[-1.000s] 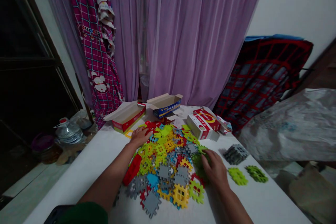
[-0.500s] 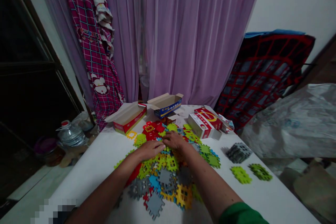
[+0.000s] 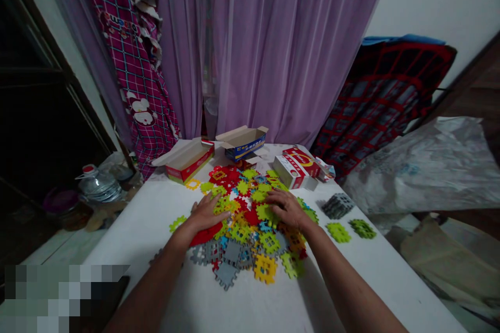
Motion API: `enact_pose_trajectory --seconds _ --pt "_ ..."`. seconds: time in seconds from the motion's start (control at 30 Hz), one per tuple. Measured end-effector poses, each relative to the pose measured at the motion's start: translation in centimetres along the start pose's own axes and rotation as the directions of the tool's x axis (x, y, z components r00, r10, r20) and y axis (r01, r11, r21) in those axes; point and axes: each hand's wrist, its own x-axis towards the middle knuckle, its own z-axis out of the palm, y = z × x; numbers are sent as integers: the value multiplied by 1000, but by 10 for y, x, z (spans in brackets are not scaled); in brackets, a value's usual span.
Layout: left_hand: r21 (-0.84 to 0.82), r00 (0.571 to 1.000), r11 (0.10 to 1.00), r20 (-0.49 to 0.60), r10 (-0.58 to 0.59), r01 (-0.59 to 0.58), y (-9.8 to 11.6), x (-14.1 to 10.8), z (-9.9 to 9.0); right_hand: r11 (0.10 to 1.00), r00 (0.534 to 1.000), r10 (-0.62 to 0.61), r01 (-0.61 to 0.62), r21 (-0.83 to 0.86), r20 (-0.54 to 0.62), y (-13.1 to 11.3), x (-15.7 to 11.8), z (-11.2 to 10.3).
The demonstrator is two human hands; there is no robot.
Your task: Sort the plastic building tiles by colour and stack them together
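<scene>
A wide heap of interlocking plastic tiles [image 3: 240,231] in green, red, grey, yellow and blue lies on the white table. On the heap's left side rests my left hand [image 3: 207,214], palm down, fingers apart, beside a red piece [image 3: 207,234]. My right hand [image 3: 288,209] is on the right side, its spread fingers bent down over green tiles [image 3: 267,213]; no piece shows in its grip. Nearer to me lie a yellow square frame tile [image 3: 265,269] and a grey tile [image 3: 226,274].
To the right stand a stack of grey tiles [image 3: 338,206], a green tile [image 3: 338,232] and a darker green stack [image 3: 362,228]. At the back are an open red box [image 3: 191,164], an open blue box [image 3: 246,146] and red-white boxes [image 3: 295,170]. A water bottle [image 3: 99,184] stands left of the table.
My hands have moved apart from the middle of the heap, left hand to the left, right hand to the right. More tiles show between them. The view has shifted slightly.
</scene>
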Motion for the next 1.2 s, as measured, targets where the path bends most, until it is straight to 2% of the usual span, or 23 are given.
enact_pose_trajectory --seconds 0.07,0.17,0.27,0.33,0.43,0.5,0.57,0.6,0.63,0.67,0.7,0.77,0.8,0.87,1.0,1.1,1.2 --pt "-17 998 998 -2 64 -64 25 -4 8 998 979 42 -31 56 -198 5 -23 1" --pt "-24 977 978 38 209 -208 57 -15 27 975 878 218 -180 127 -426 12 -64 18" --pt "-14 946 947 53 321 -320 83 -27 49 932 774 362 -304 198 -519 14 -99 46" --pt "-2 930 931 39 364 -365 97 -33 58 923 737 385 -314 224 -556 12 -111 62" --pt "9 930 930 13 367 -367 106 -41 52 924 709 383 -289 250 -593 5 -115 70" --pt "37 951 952 -38 307 -305 96 -52 40 922 690 386 -291 254 -612 -2 -120 67" --pt "67 978 981 -96 186 -180 72 -71 30 938 715 347 -272 215 -607 -13 -132 64" --pt "80 988 992 -109 107 -98 56 -82 28 955 750 297 -241 174 -592 -19 -141 64" --pt "90 993 996 -117 24 -14 38 -94 29 980 811 200 -167 110 -550 -26 -152 65" --pt "103 990 991 -124 -69 82 20 -105 32 996 871 92 -83 40 -483 -33 -162 68" --pt "119 979 978 -130 -155 170 3 -115 37 1000 910 -5 -6 -25 -415 -39 -170 71" --pt "159 956 946 -134 -262 282 -21 -127 47 983 954 -162 133 -130 -251 -48 -177 79" --pt "172 950 940 -159 -270 296 -27 -130 51 973 962 -193 163 -162 -190 -50 -175 83" --pt "165 955 948 -166 -244 271 -28 -128 54 967 975 -180 151 -206 -130 -52 -159 90" --pt "88 990 988 -78 -119 126 0 -109 50 966 984 -99 59 -251 -148 -54 -108 95" --pt "76 994 996 -102 -37 44 20 -94 52 965 973 -80 21 -261 -217 -59 -82 99" --pt "118 981 991 -179 76 -55 28 -87 62 966 932 -108 17 -257 -345 -61 -79 102"
